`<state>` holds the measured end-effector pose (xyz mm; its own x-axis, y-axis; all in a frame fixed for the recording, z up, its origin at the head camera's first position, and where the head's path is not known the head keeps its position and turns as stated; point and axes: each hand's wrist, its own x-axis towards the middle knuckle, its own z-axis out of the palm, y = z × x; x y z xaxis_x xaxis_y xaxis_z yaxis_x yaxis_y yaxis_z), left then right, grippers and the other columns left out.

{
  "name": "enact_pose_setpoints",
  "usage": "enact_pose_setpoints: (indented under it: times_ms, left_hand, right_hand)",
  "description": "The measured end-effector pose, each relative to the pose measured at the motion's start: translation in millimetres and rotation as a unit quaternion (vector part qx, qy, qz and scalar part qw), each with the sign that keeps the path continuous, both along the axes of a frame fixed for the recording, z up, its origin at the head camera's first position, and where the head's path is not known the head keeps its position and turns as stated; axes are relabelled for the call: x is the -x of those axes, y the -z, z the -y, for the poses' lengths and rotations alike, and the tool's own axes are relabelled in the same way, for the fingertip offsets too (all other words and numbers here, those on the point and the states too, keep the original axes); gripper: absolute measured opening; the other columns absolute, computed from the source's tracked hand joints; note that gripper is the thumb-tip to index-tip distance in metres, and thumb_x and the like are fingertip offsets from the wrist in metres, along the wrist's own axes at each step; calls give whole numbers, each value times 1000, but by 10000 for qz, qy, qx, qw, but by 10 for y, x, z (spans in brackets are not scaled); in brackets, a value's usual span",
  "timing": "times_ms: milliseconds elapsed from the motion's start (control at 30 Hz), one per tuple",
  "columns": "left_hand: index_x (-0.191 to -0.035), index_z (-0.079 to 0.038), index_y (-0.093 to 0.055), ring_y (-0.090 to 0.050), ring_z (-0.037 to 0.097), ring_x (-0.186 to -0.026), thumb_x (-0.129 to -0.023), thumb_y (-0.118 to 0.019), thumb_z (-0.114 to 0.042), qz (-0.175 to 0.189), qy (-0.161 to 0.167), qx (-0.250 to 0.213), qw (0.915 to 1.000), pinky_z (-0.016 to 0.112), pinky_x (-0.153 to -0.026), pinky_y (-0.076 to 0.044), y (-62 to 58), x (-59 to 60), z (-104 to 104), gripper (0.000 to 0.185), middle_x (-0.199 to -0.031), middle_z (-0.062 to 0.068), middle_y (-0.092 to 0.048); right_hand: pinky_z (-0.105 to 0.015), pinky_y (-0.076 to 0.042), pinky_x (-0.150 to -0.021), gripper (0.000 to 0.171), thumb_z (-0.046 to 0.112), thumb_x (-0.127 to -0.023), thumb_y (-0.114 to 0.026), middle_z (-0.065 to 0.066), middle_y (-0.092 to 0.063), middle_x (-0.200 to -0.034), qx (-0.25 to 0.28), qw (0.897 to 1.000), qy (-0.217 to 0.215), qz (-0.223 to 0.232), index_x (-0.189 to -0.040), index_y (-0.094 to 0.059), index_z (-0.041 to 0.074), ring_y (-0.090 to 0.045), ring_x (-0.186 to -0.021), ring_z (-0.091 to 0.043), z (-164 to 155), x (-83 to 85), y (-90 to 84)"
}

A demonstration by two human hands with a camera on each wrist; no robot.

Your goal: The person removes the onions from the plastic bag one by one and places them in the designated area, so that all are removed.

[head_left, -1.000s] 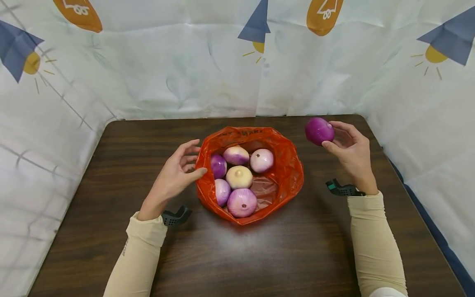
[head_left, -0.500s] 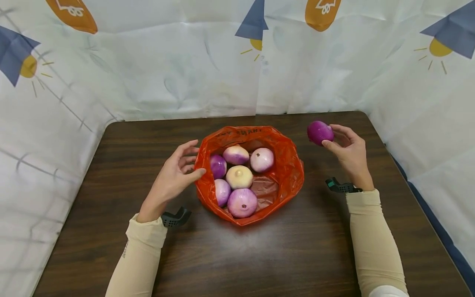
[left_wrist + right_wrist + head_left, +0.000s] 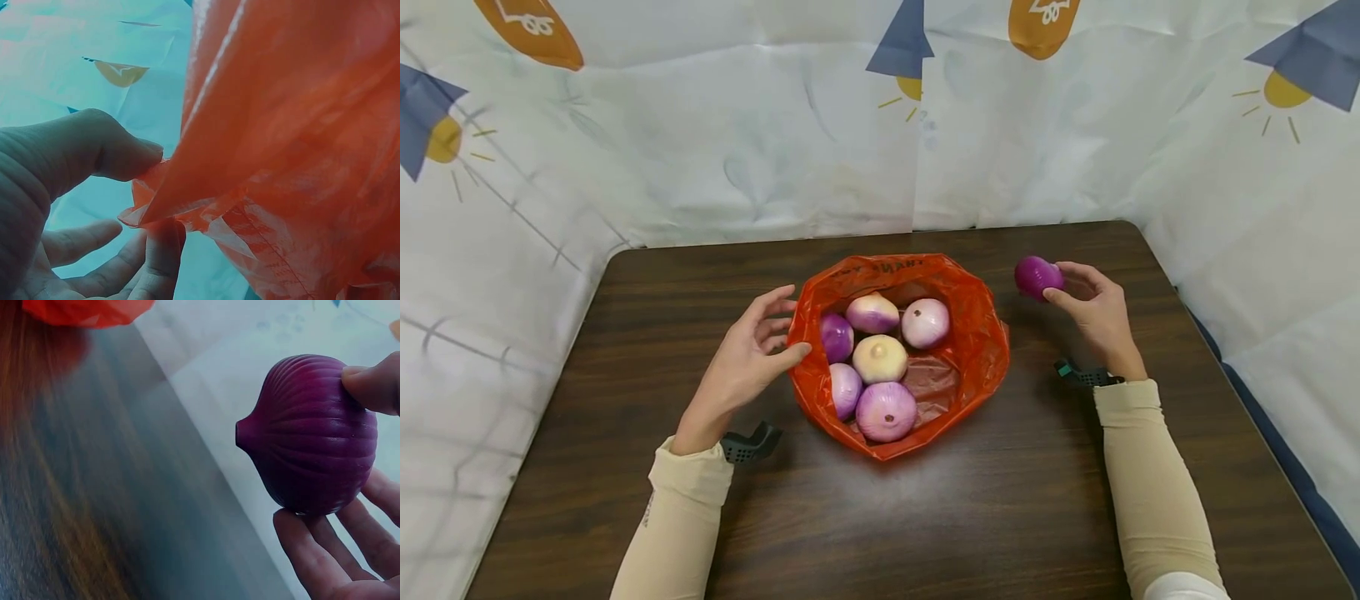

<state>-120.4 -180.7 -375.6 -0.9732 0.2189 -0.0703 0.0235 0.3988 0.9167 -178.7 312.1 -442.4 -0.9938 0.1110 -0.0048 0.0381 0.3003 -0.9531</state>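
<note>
Person, two bare hands: left hand, right hand. Both forearms in close-fitting cream sleeves ending at the wrist. Black ribbed camera mount strapped under each wrist; the right one carries a small teal patch.

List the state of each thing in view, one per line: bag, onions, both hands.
Orange bag: open, resting on the table, rim pinched at its left side.
Onions in the bag: six, loose inside.
Dark purple onion: out of the bag, held above the table.
Left hand: pinches the bag's rim.
Right hand: grips the dark purple onion.
</note>
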Motion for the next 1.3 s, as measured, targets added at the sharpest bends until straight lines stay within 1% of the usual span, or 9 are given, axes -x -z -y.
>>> enact_pose_setpoints:
  times_ms: [100, 200, 333, 467, 600, 700, 900, 1133, 1300]
  left_hand:
    - [-160, -18, -35, -61, 34, -127, -94, -75, -16, -17, 3, -25, 10000, 5, -93, -49, -7, -6, 4, 77, -150, 16, -49]
    - [-160, -18, -35, -61, 34, -126, -94, -75, -15, -38, 10, -42, 10000, 5, -93, -49, -15, -13, 7, 77, -150, 16, -49]
    - [-160, -18, -35, -61, 33, -125, -94, -75, -15, -42, -8, -26, 10000, 5, -93, -50, -24, -24, 10, 77, -150, 16, -49]
    - [-160, -19, -35, -61, 32, -125, -94, -75, -15, -42, -10, -20, 10000, 5, -93, -50, -36, -31, 10, 77, -150, 15, -49]
    - [-160, -18, -35, -62, 33, -124, -94, -75, -14, -66, 9, -32, 10000, 5, -92, -50, -44, -32, 14, 77, -150, 16, -49]
    - [-160, -18, -35, -61, 34, -124, -94, -74, -14, -73, 16, -32, 10000, 5, -92, -50, -48, -31, 17, 77, -150, 16, -49]
    - [-160, -17, -34, -61, 34, -124, -94, -75, -14, -65, 20, -14, 10000, 5, -92, -50, -45, -29, 15, 77, -150, 16, -49]
    - [-159, -14, -35, -60, 35, -124, -93, -75, -12, -81, 8, -162, 9998, 5, -92, -50, -17, -15, -1, 77, -149, 18, -49]
    - [-159, -12, -35, -60, 35, -125, -93, -75, -11, -97, 24, -182, 9998, 5, -92, -50, -5, -5, -9, 77, -148, 18, -49]
  right_hand:
    - [-6, -52, -89, 57, 35, -94, -76, 0, -60, -145, -143, 9998, -43, 155, -144, -58, 17, -59, -120, -1, -13, 16, 36]
    - [-5, -52, -88, 60, 41, -94, -75, -8, -57, -150, -409, 9987, -95, 300, -146, -56, 18, -59, -121, -2, -22, 24, 63]
    - [-4, -51, -88, 64, 46, -93, -73, -12, -55, -153, -551, 9973, -110, 475, -147, -54, 17, -58, -123, -4, -25, 35, 96]
    - [-3, -50, -89, 65, 47, -93, -74, -13, -55, -152, -473, 9971, -82, 594, -147, -54, 16, -59, -120, -1, -33, 42, 122]
    - [-4, -50, -88, 64, 42, -94, -74, -14, -55, -150, -422, 9973, -61, 594, -148, -55, 13, -59, -113, 1, -52, 40, 144]
    - [-5, -50, -87, 63, 39, -96, -73, -13, -55, -149, -404, 9976, -84, 557, -149, -54, 11, -58, -111, 0, -68, 37, 157]
    - [-6, -50, -86, 63, 38, -96, -73, -10, -54, -149, -407, 9975, -96, 568, -150, -53, 13, -57, -112, -2, -77, 27, 159]
    - [-3, -49, -89, 66, 44, -95, -73, -9, -50, -154, -287, 9976, -13, 632, -151, -51, 16, -57, -117, 0, -64, 17, 139]
    - [-3, -49, -89, 66, 41, -94, -74, -10, -52, -153, -183, 9983, 142, 528, -149, -52, 12, -59, -115, 3, -82, -6, 125]
